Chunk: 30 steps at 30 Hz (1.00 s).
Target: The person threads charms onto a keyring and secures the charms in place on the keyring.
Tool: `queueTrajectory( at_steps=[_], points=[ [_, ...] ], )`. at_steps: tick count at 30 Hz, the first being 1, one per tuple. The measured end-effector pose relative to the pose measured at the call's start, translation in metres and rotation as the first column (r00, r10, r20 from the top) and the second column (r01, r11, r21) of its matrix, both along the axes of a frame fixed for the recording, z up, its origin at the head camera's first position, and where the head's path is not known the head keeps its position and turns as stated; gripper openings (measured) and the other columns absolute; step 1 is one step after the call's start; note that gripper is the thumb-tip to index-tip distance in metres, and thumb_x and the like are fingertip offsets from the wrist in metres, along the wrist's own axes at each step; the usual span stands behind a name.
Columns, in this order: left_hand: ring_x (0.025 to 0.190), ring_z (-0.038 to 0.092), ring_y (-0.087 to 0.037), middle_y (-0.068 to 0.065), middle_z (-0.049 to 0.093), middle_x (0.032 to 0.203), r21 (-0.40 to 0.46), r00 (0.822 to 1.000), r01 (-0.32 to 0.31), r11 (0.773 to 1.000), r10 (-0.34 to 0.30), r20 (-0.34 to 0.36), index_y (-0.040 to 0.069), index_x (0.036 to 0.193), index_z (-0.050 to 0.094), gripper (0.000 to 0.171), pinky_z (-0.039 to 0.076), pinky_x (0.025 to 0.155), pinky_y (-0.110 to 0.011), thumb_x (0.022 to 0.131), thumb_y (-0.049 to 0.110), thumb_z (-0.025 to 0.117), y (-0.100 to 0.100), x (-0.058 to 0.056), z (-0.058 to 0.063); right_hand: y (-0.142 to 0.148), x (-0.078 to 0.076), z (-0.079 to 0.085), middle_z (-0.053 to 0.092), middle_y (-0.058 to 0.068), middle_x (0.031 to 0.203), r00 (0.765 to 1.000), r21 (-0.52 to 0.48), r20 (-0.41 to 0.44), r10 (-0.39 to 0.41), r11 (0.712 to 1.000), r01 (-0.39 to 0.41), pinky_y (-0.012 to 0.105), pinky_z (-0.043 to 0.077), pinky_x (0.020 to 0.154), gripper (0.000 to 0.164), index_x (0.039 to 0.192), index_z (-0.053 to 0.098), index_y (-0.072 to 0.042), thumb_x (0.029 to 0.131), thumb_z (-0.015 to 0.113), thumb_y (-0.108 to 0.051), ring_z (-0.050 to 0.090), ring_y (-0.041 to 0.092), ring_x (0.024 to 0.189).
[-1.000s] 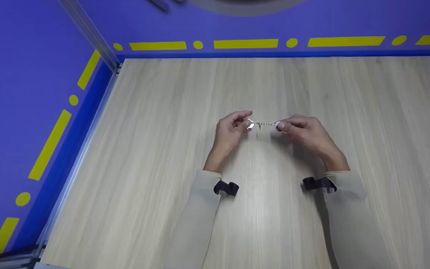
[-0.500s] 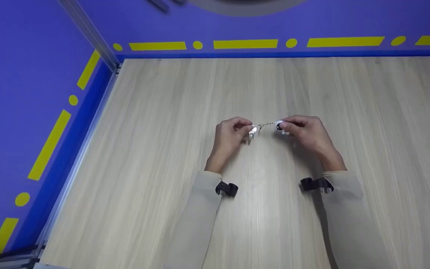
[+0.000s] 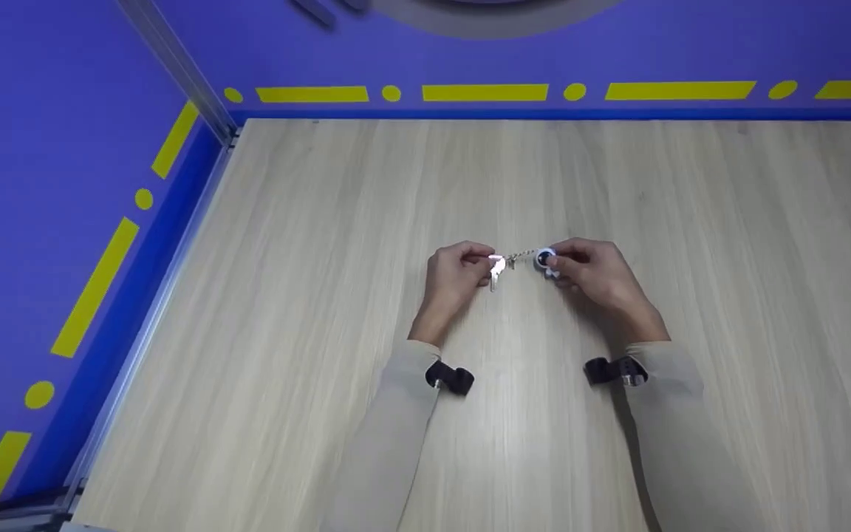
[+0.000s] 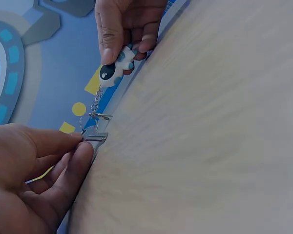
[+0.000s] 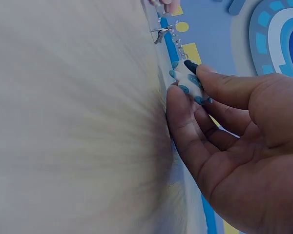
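Note:
My left hand (image 3: 456, 277) pinches a silvery key (image 3: 498, 272) between thumb and fingers, its blade pointing down toward the front of the table. In my right hand (image 3: 599, 270) a small white astronaut-like figurine (image 4: 119, 68) with a dark visor and teal patches is held between thumb and fingertips. A thin metal chain (image 4: 95, 100) links the figurine to a ring, on which a second small metal piece (image 4: 103, 116), probably another key, hangs. The right wrist view shows the figurine's side (image 5: 188, 80) under my thumb. Both hands are above the table.
The wood-grain table (image 3: 285, 295) spreads out beneath both hands. Blue panels with yellow markings (image 3: 484, 92) rise along its back and left edges. A metal frame post (image 3: 182, 66) stands at the back left corner. Dark straps (image 3: 451, 377) sit on both wrists.
Both hands have shifted slightly toward the front, and the right hand has come closer to the left. The chain has slackened, and more of the key and the figurine's visor now shows.

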State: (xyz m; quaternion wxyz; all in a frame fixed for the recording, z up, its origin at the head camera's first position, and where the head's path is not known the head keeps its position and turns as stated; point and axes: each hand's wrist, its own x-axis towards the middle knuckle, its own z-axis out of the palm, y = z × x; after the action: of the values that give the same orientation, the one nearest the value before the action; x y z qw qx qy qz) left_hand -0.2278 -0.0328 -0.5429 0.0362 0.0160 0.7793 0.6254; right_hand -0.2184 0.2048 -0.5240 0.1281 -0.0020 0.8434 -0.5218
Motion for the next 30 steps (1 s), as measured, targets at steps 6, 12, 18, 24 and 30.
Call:
queueTrajectory(
  at_steps=[6,12,18,24,30],
  points=[
    [0.065,0.068,-0.008,-0.004,0.076,0.085,-0.19,0.999,0.008,0.982,-0.017,-0.043,-0.002,0.107,0.08,0.014,0.055,0.063,-0.02,0.094,-0.002,0.075,-0.001,0.001,-0.002,-0.003,-0.001,-0.006,0.072,0.02,0.114,1.0,0.011,-0.018,0.012,1.0,-0.012,0.024,0.057,0.071,0.026,0.127,0.07,0.005,0.106,0.067,-0.011,0.07,0.018,0.086],
    [0.07,0.064,-0.007,0.0,0.075,0.081,-0.335,0.992,-0.022,0.942,-0.021,-0.122,0.004,0.095,0.082,0.006,0.051,0.067,-0.019,0.091,0.002,0.077,0.001,-0.001,-0.005,-0.003,-0.003,-0.009,0.072,0.013,0.101,0.999,0.046,-0.043,-0.006,0.999,0.008,0.022,0.055,0.068,0.021,0.113,0.072,0.006,0.103,0.072,-0.012,0.065,0.015,0.081],
    [0.074,0.061,-0.011,0.001,0.069,0.076,-0.419,0.983,-0.049,0.906,-0.031,-0.18,0.006,0.086,0.081,0.007,0.05,0.071,-0.024,0.087,0.001,0.076,0.003,-0.003,-0.008,0.006,-0.004,-0.009,0.066,0.006,0.087,0.998,0.127,-0.019,-0.057,0.99,0.059,0.023,0.049,0.058,0.024,0.105,0.069,0.002,0.099,0.077,-0.019,0.059,0.015,0.07],
    [0.072,0.057,-0.009,0.003,0.066,0.076,-0.429,0.987,-0.05,0.902,-0.022,-0.162,0.006,0.084,0.079,0.007,0.049,0.069,-0.023,0.088,0.003,0.074,0.003,-0.002,-0.016,0.013,-0.003,-0.015,0.065,0.006,0.084,0.998,0.166,0.006,-0.063,0.984,0.062,0.026,0.047,0.057,0.027,0.102,0.07,0.0,0.098,0.078,-0.025,0.057,0.017,0.068],
    [0.069,0.055,-0.006,0.003,0.066,0.075,-0.417,0.987,-0.049,0.907,-0.02,-0.16,0.006,0.084,0.077,0.008,0.048,0.066,-0.021,0.09,0.002,0.074,0.007,0.003,-0.024,0.017,0.004,-0.017,0.064,0.008,0.085,0.997,0.186,0.041,-0.07,0.981,0.062,0.03,0.049,0.06,0.034,0.105,0.069,0.0,0.102,0.074,-0.034,0.058,0.019,0.071]
  ],
)
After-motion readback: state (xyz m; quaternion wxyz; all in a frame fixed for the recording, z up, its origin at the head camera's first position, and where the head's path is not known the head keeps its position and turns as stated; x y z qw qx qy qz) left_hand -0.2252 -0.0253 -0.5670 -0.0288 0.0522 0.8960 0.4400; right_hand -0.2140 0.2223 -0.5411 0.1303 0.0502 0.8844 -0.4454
